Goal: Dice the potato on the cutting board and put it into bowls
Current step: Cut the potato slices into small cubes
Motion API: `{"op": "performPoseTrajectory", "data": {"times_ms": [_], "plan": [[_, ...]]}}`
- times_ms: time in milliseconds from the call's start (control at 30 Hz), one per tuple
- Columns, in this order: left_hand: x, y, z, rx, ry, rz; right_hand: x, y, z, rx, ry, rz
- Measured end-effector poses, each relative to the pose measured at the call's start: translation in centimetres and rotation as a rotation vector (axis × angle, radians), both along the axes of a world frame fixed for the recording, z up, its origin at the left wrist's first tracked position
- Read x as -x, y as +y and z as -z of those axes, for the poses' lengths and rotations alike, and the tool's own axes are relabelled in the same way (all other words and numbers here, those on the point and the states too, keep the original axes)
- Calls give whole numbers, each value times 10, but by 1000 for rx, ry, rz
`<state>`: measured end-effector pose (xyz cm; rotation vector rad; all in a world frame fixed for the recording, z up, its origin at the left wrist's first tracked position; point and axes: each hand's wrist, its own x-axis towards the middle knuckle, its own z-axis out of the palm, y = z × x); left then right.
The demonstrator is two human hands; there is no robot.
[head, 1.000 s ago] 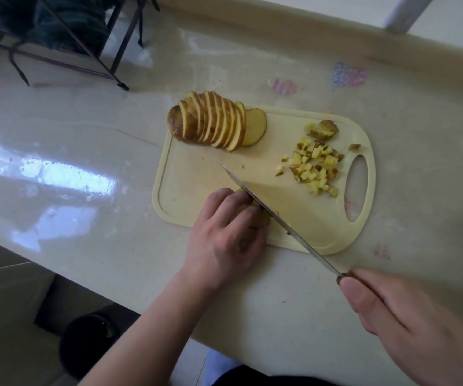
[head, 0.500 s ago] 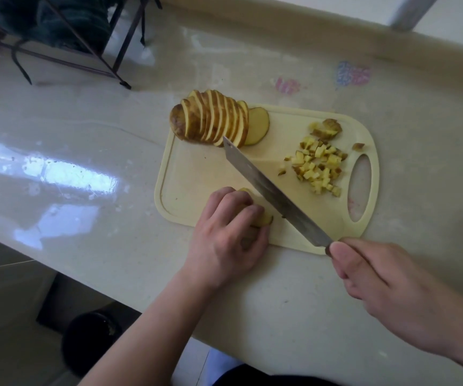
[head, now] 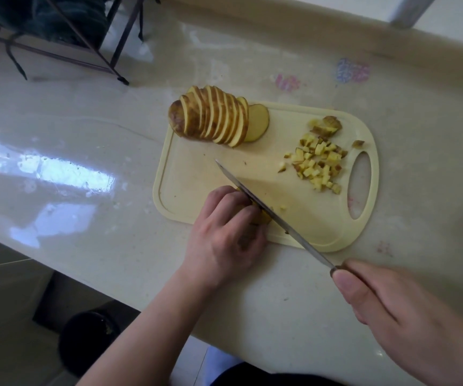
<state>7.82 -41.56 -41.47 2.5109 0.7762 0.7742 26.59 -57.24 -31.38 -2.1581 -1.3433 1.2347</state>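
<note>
Now I see the sliced potato (head: 211, 119), thin skin-edged rounds leaning together, at the far left corner of the pale plastic cutting board (head: 197, 174). Small yellow cubes (head: 315, 165) lie near its oval handle hole. My left hand (head: 224, 235) curls over a potato piece; my right hand (head: 392, 307) grips the knife (head: 269, 213), its steel blade beside my left fingers on the glossy bench (head: 85, 218).

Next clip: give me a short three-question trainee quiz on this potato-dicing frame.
1. True or false: the right hand holds the knife.
2. Where does the pile of diced potato lie? A) beside the cutting board's handle hole B) on the counter C) in a bowl
3. What does the left hand hold down?

Key: 1 true; 2 A; 3 a potato piece under the blade, mostly hidden by the fingers.
</note>
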Motion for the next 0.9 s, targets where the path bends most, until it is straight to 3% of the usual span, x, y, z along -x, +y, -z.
{"op": "performPoseTrajectory", "data": {"times_ms": [400,733,900], "plan": [[0,2,-2,13,-24,-1,-6,33,20,-80,69,-20],[0,2,-2,14,-23,8,12,44,20,-114,-6,-20],[-1,0,-2,-12,-15,-1,2,45,20,-100,76,-6]]}}
